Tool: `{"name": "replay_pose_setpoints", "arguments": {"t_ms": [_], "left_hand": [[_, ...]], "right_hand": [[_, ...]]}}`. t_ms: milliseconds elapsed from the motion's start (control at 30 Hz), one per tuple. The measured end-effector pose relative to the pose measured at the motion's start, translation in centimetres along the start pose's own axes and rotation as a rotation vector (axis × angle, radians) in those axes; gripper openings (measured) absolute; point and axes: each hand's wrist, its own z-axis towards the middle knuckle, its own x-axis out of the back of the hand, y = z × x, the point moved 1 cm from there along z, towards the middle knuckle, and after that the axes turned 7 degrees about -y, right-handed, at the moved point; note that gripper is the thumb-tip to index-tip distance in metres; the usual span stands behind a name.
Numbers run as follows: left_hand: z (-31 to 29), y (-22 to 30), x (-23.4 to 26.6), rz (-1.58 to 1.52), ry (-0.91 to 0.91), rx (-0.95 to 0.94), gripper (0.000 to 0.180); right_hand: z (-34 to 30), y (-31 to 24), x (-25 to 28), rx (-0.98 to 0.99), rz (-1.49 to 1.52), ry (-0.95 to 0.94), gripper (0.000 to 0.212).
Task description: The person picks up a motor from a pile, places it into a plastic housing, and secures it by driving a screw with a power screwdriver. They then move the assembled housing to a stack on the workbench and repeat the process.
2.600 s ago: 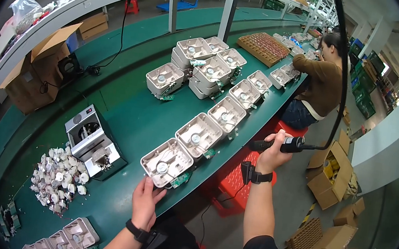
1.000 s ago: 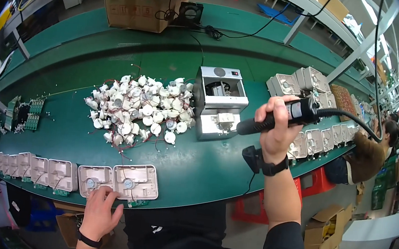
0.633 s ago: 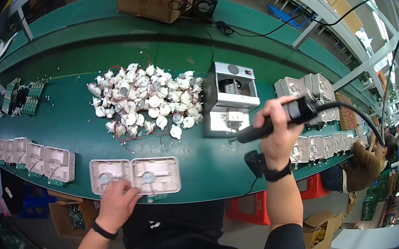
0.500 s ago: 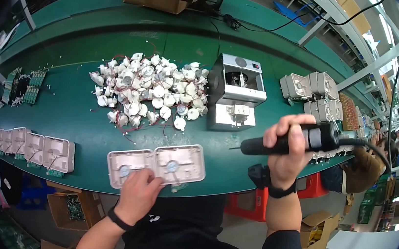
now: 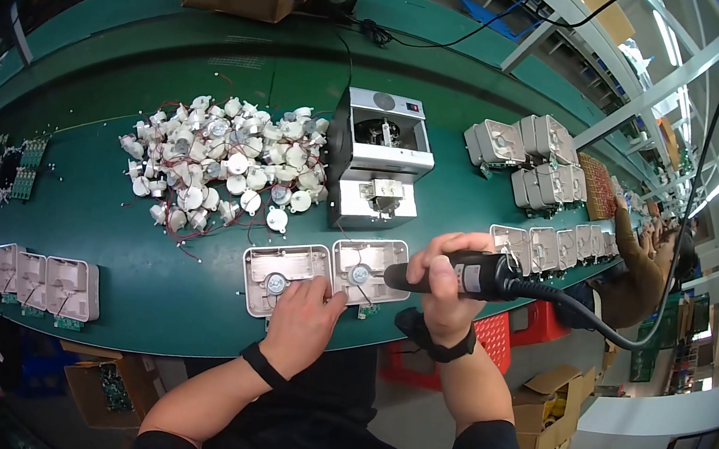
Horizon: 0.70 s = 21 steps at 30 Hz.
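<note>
Two white open plastic housings lie side by side near the table's front edge: the left housing (image 5: pixel 261 263) and the right housing (image 5: pixel 397 254). Each holds a round grey disc, the left disc (image 5: pixel 276 283) and the right disc (image 5: pixel 360 275). My left hand (image 5: pixel 302 323) is closed over the near right edge of the left housing, its fingertips partly hidden. In my right hand (image 5: pixel 447 298) is a black corded electric screwdriver (image 5: pixel 490 276), lying nearly level. Its nose points left over the right housing's right side; I cannot make out the bit.
A heap of white round parts with red wires (image 5: pixel 234 161) lies behind the housings, left of a grey bench machine (image 5: pixel 384 161). More housings stand at left (image 5: pixel 71 289) and right (image 5: pixel 513 242). A co-worker (image 5: pixel 634 265) sits far right. Red stools (image 5: pixel 488 341) stand below the table.
Both housings have shifted right along the table with my left hand. My right hand has brought the screwdriver down and left, over the right housing. The whole view has swung to the right.
</note>
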Motion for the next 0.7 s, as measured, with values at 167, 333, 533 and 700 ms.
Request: {"name": "replay_pose_setpoints", "arguments": {"t_ms": [167, 333, 533, 700], "left_hand": [[0.2, 0.0, -0.1, 0.006, -0.015, 0.004, 0.015], [0.3, 0.1, 0.1, -0.026, -0.011, -0.017, 0.004], [0.3, 0.1, 0.1, -0.013, -0.018, -0.012, 0.008], [0.3, 0.0, 0.7, -0.001, -0.035, 0.000, 0.019]], "right_hand": [[0.1, 1.0, -0.1, 0.000, 0.023, 0.006, 0.025], [0.0, 2.0, -0.6, -0.032, 0.035, 0.036, 0.026], [0.4, 2.7, 0.0, -0.012, -0.162, -0.025, 0.022], [3.6, -0.6, -0.8, 0.003, -0.006, 0.032, 0.017]]}}
